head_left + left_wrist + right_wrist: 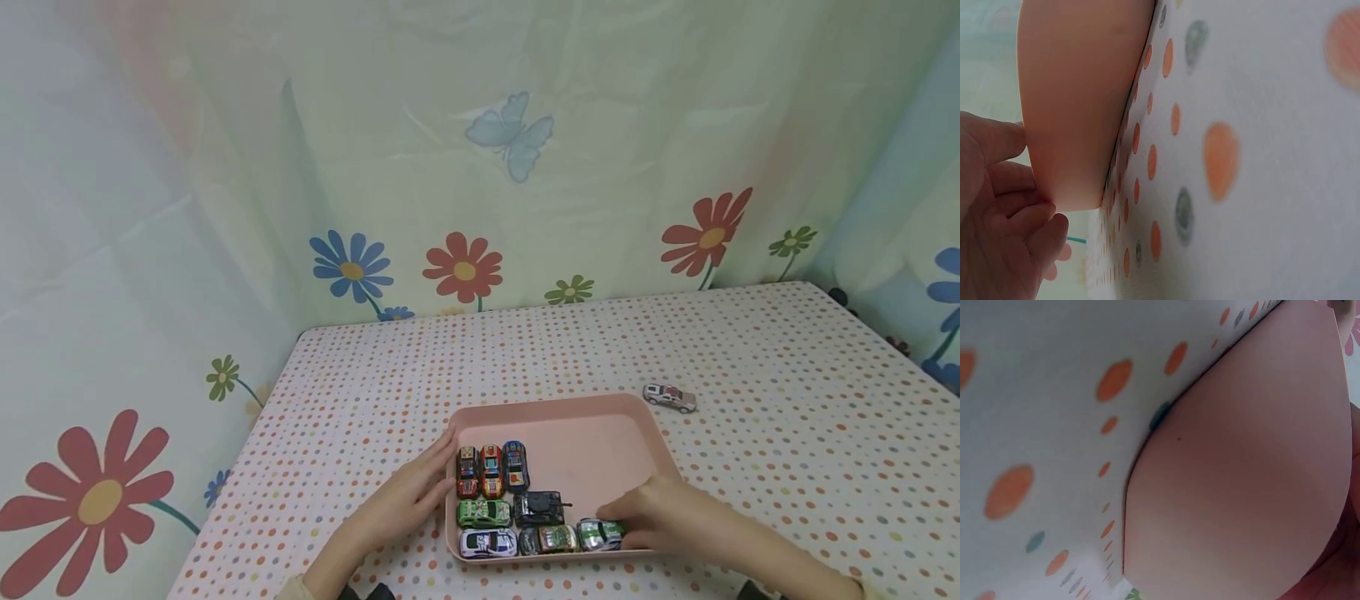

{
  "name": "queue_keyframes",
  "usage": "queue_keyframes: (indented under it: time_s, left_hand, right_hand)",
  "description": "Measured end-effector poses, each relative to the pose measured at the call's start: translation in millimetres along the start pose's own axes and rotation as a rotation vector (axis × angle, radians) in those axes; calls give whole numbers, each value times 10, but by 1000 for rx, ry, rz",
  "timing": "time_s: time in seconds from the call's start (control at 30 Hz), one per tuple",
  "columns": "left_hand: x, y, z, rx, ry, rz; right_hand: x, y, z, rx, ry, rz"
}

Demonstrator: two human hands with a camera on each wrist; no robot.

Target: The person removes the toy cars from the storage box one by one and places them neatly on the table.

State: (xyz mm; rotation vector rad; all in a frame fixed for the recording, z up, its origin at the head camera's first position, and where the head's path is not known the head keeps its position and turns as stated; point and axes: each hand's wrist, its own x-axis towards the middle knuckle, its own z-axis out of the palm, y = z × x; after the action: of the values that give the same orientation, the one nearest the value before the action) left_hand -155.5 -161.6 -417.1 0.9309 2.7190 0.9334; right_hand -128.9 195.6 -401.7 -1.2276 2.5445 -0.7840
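Observation:
A pink tray (570, 408) holds several toy cars. In the head view my right hand (660, 512) reaches over the tray's front right and pinches a green and white toy car (598, 534) at the end of the front row. My left hand (408, 496) holds the tray's left rim; in the left wrist view its thumb and bent fingers (1038, 219) touch the rim and outer wall. Beside the pinched car lies a green and brown car (551, 539), with a black toy tank (538, 507) behind it. The right wrist view mostly shows the tray's outer wall (1241, 456), hiding the fingertips.
A silver toy car (670, 397) lies on the dotted tablecloth (787, 400) beyond the tray's back right corner. Inside the tray at left are a white and blue car (488, 543), a green car (483, 512) and an upright row with a blue car (515, 465). A flowered curtain (600, 167) hangs behind.

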Motion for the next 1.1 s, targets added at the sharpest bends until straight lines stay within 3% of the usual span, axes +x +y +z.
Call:
queue_keyframes:
  time_s: [0.37, 0.63, 1.1]
  left_hand:
    - [-12, -4, 2, -14, 1, -9]
    - [-2, -9, 11, -21, 1, -8]
    - [1, -5, 10, -18, -1, -9]
  right_hand:
    - [8, -15, -12, 26, 5, -19]
    - [-19, -21, -114, 39, 29, 50]
    - [16, -8, -595, -68, 156, 196]
